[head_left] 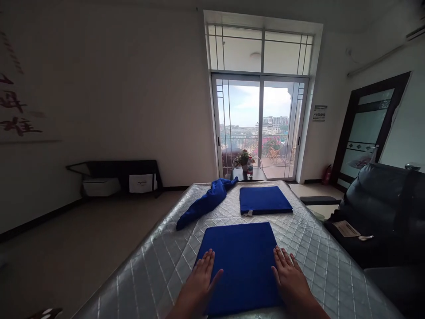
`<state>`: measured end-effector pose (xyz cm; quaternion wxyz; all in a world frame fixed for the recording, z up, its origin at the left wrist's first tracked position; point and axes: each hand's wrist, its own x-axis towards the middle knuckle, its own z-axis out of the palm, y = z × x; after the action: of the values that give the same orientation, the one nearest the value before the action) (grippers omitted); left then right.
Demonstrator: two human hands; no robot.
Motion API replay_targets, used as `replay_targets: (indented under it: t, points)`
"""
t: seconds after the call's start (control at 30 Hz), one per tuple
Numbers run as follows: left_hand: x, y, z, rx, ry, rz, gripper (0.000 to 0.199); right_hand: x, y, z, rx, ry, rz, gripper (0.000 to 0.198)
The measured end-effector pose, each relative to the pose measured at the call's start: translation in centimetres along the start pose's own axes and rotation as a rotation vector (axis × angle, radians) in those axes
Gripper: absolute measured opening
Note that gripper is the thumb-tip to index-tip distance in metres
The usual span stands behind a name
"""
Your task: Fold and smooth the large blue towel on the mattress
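Note:
A blue square cushion [244, 266] lies flat on the silver quilted table cover [159, 261], close in front of me. My left hand [201, 279] rests on its left edge, fingers straight and thumb spread over the top. Along the right edge lies my right hand [290, 272], fingers extended and thumb touching the side. Neither hand grips anything. Beyond it, a second blue cushion [265, 199] lies flat with a small white tag at its near edge. To its left is a crumpled, twisted blue cloth [207, 201].
A dark leather chair [381, 199] stands at the right, with a card [346, 229] and a white spoon-like item [365, 238] on it. A bottle [250, 168] and a potted plant [245, 159] stand behind the table. White boxes [101, 187] sit by the left wall.

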<state>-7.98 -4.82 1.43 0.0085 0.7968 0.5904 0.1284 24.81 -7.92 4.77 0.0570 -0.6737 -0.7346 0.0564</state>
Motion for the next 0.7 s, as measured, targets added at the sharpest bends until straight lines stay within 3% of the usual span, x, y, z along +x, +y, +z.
replay_targets:
  t: [0.23,0.3,0.37,0.5,0.7]
  points:
    - [2.3,13.6,0.3,-0.168,-0.089,0.426,0.072,-2.7,0.6,2.4,0.059,-0.051,-0.001,0.066]
    - [2.8,15.8,0.6,-0.204,-0.103,0.474,0.069,-2.9,0.7,2.6,0.075,-0.05,-0.009,0.064]
    - [3.1,16.4,0.8,-0.21,-0.122,0.457,0.068,-2.9,0.7,2.5,0.085,-0.049,-0.007,0.064]
    - [2.8,12.9,1.4,-0.146,-0.147,0.378,0.069,-2.8,0.7,2.3,0.118,-0.044,-0.002,0.069]
    - [-0.6,1.3,2.6,0.027,-0.087,0.173,0.067,-2.7,0.9,2.7,0.133,-0.042,0.008,0.068]
